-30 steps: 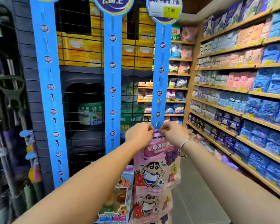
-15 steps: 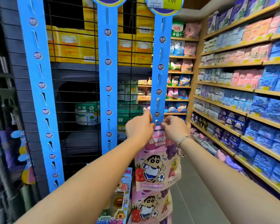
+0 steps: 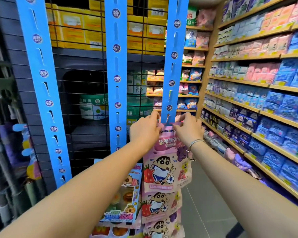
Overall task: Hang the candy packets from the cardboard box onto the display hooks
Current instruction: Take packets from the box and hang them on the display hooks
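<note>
A pink candy packet (image 3: 163, 167) with a cartoon boy and a football hangs against the right blue display strip (image 3: 173, 66). My left hand (image 3: 144, 131) pinches the packet's top left corner and my right hand (image 3: 187, 130) pinches its top right corner, both level with a hook tab low on that strip. Below it, two more pink packets (image 3: 159, 206) of the same kind hang one under the other. The cardboard box is out of sight.
Two more blue hook strips hang to the left, the middle strip (image 3: 117, 74) and the left strip (image 3: 41, 79), in front of a wire grid with yellow boxes (image 3: 72, 30). Boxed toys (image 3: 124, 200) hang low on the middle strip. Stocked wooden shelves (image 3: 258, 83) line the right.
Both hands have lifted the packet's top edge a little higher up the right strip. The view has moved closer and tilted slightly down.
</note>
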Available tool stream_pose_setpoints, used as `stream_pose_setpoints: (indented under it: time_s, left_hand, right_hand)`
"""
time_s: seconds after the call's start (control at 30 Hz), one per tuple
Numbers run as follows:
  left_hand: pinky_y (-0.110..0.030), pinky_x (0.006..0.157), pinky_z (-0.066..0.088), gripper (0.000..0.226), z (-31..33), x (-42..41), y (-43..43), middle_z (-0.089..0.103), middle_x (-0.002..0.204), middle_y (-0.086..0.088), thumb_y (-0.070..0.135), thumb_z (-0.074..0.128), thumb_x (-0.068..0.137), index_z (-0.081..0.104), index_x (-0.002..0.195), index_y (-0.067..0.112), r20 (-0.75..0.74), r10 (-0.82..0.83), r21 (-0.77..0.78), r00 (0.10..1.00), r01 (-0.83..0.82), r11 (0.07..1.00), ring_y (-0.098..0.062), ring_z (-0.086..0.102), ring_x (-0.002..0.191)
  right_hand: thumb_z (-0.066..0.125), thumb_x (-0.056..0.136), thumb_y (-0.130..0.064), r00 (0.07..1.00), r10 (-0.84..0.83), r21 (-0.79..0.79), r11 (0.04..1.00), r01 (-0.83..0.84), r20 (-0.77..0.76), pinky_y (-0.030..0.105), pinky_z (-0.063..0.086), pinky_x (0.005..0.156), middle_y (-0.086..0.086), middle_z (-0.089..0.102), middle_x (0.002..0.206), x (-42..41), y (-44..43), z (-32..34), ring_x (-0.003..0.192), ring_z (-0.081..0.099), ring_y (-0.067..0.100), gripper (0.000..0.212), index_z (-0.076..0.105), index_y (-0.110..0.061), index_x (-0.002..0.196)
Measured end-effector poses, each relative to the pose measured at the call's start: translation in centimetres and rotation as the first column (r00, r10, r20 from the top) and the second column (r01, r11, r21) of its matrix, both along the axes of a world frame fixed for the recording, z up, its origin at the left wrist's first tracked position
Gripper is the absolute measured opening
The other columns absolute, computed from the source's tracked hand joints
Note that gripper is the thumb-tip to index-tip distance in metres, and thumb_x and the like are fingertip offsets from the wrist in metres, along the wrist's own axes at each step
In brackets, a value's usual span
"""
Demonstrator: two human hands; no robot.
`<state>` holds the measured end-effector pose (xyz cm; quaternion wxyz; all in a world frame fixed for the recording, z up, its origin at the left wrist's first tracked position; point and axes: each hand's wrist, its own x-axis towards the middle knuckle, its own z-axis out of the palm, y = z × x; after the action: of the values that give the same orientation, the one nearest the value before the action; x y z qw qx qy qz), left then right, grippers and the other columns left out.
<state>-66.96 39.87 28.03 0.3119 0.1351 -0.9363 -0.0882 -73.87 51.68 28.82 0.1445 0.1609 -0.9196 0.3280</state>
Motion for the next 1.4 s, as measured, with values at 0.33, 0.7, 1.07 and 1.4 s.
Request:
stream_pose_setpoints:
  time_s: [0.33, 0.7, 1.07, 1.4]
  left_hand:
    - [-0.040, 0.077, 0.052, 0.040, -0.5, 6.3, -4.6, 0.062, 0.115, 0.007, 0.050, 0.045, 0.093, 0.042, 0.125, 0.026, -0.058, 0.047, 0.106, 0.997, -0.041, 0.993, -0.021, 0.060, 0.102]
    - [-0.035, 0.076, 0.049, 0.032, -7.0, 20.7, -17.1, 0.061, 0.111, 0.010, 0.035, 0.051, 0.093, 0.044, 0.123, 0.028, 0.162, 0.104, 0.289, 0.981, -0.148, 0.946, -0.019, 0.060, 0.094]
    - [-0.028, 0.075, 0.046, 0.029, -21.3, 40.8, -30.3, 0.062, 0.091, 0.004, 0.019, 0.051, 0.092, 0.052, 0.121, 0.019, 0.389, 0.308, 0.477, 0.868, -0.476, 0.739, -0.024, 0.062, 0.092]
    - [-0.037, 0.084, 0.043, 0.031, -36.6, 55.1, -35.1, 0.066, 0.108, -0.019, 0.009, 0.047, 0.093, 0.053, 0.123, 0.005, 0.665, 0.257, 0.532, 0.701, -0.687, 0.495, -0.034, 0.062, 0.099]
  right_hand:
    - [0.049, 0.088, -0.017, 0.937, 0.274, -0.254, 0.911, -0.324, -0.216, 0.047, 0.046, 0.086, 0.007, 0.062, 0.093, 6.7, -5.9, 0.9, 0.097, 0.055, 0.032, 0.011, 0.056, -0.013, 0.096]
    - [0.050, 0.087, -0.011, 0.805, 0.592, -0.213, 0.783, -0.584, -0.033, 0.043, 0.048, 0.078, 0.015, 0.066, 0.090, 19.6, -19.9, -6.0, 0.088, 0.058, 0.033, 0.010, 0.059, -0.009, 0.091]
    - [0.052, 0.089, -0.015, 0.566, 0.705, 0.044, 0.609, -0.792, 0.427, 0.040, 0.047, 0.081, 0.018, 0.068, 0.097, 34.6, -31.2, -21.4, 0.095, 0.061, 0.034, 0.015, 0.061, -0.010, 0.100]
    - [0.052, 0.087, -0.006, 0.505, 0.477, 0.232, 0.521, -0.822, 0.719, 0.033, 0.042, 0.084, 0.018, 0.068, 0.108, 43.6, -35.8, -34.8, 0.106, 0.060, 0.032, 0.022, 0.062, -0.007, 0.106]
